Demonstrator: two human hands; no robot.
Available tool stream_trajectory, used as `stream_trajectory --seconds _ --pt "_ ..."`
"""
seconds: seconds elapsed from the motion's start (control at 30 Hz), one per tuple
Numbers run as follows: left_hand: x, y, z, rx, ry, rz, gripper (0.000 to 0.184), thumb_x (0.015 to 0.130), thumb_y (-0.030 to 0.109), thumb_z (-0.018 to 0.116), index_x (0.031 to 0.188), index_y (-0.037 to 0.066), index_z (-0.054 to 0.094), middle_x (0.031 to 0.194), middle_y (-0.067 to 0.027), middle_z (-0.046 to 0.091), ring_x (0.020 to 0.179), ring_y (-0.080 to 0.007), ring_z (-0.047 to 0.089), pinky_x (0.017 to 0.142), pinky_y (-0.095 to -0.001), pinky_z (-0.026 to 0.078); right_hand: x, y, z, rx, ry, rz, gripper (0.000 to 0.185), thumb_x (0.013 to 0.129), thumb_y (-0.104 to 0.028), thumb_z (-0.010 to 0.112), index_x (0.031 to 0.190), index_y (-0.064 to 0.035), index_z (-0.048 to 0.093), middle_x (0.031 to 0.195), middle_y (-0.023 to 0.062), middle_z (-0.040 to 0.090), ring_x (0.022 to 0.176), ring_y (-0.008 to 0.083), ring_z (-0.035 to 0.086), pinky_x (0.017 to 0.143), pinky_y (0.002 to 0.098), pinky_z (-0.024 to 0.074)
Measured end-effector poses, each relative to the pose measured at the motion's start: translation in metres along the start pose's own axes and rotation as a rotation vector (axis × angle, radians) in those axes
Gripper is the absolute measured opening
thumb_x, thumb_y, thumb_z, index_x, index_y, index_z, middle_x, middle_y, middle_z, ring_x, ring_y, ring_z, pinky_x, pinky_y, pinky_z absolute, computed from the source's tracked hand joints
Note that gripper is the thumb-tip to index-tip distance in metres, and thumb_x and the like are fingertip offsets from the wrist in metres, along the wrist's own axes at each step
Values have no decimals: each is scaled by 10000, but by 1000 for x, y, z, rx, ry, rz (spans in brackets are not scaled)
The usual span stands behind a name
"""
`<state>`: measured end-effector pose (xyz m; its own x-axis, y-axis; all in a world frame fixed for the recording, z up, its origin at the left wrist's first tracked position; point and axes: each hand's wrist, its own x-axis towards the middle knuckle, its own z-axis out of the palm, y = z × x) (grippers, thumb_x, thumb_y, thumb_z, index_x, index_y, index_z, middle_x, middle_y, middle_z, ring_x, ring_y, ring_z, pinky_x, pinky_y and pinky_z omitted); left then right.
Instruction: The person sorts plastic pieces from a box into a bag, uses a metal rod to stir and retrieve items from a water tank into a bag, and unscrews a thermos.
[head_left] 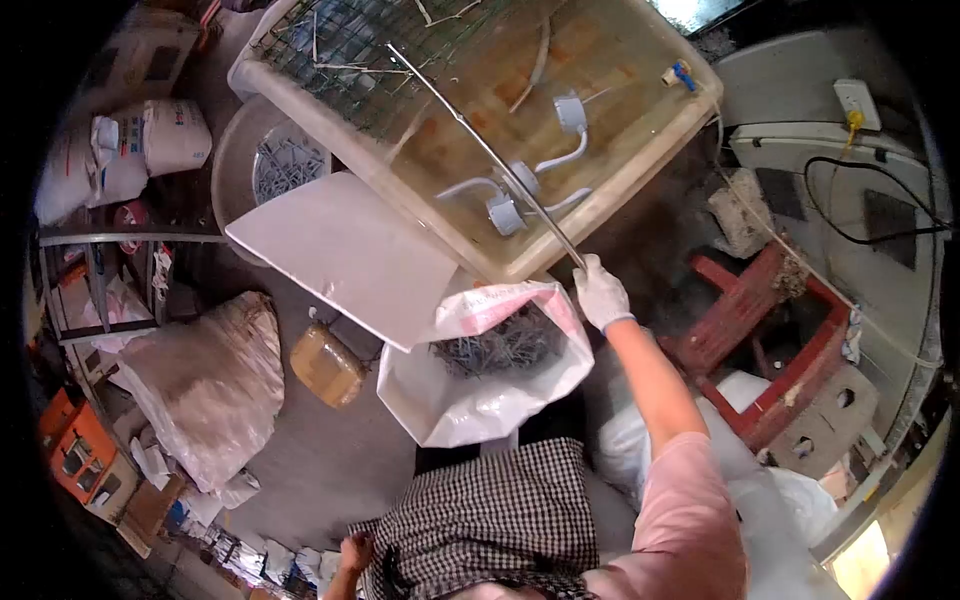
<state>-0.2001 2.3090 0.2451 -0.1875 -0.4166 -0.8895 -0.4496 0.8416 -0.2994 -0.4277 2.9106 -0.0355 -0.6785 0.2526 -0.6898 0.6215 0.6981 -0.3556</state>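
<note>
Water-filled tub (640,110); gloved right hand (602,292) grips rod (490,155) across rim.

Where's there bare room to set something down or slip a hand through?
Bare floor shows between the plastic-covered sack, brown bundle and checked apron. The white board, between the round basin and open bag, is bare too, though perhaps sloping. It's crowded around the red frame and under the green mesh.

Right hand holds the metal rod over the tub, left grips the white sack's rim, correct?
Not the left hand: the head view shows it down beside the checkered apron, off the sack. The right hand holds the rod over the tub.
</note>
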Motion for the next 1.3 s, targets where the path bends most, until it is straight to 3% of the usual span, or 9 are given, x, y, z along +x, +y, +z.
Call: stream_trajectory --seconds 0.17,0.27,0.33,0.47,0.73,0.97,1.13,1.2,1.3 --pt "4 17 -6 -24 146 300 278 841 277 608 919 13 650 716 -152 658 665 -287 654 643 -386 507 -134 55 -124 -49 75 -22 453 914 -345 453 1339 -199 395 1047 228 602 933 426 577 809 478 457" --pt "-6 39 -10 -241 -12 106 243 845 234 603 914 5 647 769 -162 669 734 -301 664 666 -386 509 -214 78 -212 -222 41 -47 449 901 -287 486 1342 -242 410 975 225 616 894 411 586 781 469 461" --pt "7 30 5 -116 136 351 224 845 204 604 928 1 652 826 -172 676 801 -295 667 704 -371 510 -260 83 -257 -340 27 -55 444 888 -261 510 1326 -253 435 928 223 620 853 405 593 752 472 466" --pt "-1 51 7 -199 83 323 240 837 209 601 957 10 658 880 -180 674 843 -309 658 766 -366 504 -316 92 -303 -513 -27 -16 440 878 -271 526 1312 -249 456 879 231 618 795 416 596 714 499 469" --pt "7 53 29 -205 104 377 266 835 249 600 936 10 656 890 -193 668 864 -328 647 763 -384 501 -263 62 -251 -550 -31 76 398 893 -322 484 1272 -198 479 816 247 615 785 419 600 721 511 457" --pt "6 41 27 -322 77 296 233 838 202 612 947 -2 640 812 -146 676 753 -219 650 708 -338 504 -167 6 -210 -325 21 128 396 893 -358 444 1239 -182 520 1027 264 589 988 419 554 844 488 435" --pt "1 57 18 -407 34 253 211 879 165 582 961 -23 629 786 -114 674 680 -165 637 634 -303 505 -69 -21 -184 -266 118 -33 370 886 -351 433 1153 -123 550 997 272 591 948 439 558 821 503 447" --pt "13 48 21 -487 37 356 201 882 151 577 963 -27 627 776 -107 670 668 -160 630 624 -302 511 -74 -54 -198 -329 93 -14 327 887 -319 441 1100 -101 558 996 272 590 944 446 554 798 517 450" --pt "10 50 10 -557 46 335 205 880 155 582 960 -28 628 769 -103 672 674 -156 631 630 -304 512 -106 -13 -199 -269 140 -46 374 889 -331 449 1197 -133 527 993 270 591 950 440 554 811 510 443"
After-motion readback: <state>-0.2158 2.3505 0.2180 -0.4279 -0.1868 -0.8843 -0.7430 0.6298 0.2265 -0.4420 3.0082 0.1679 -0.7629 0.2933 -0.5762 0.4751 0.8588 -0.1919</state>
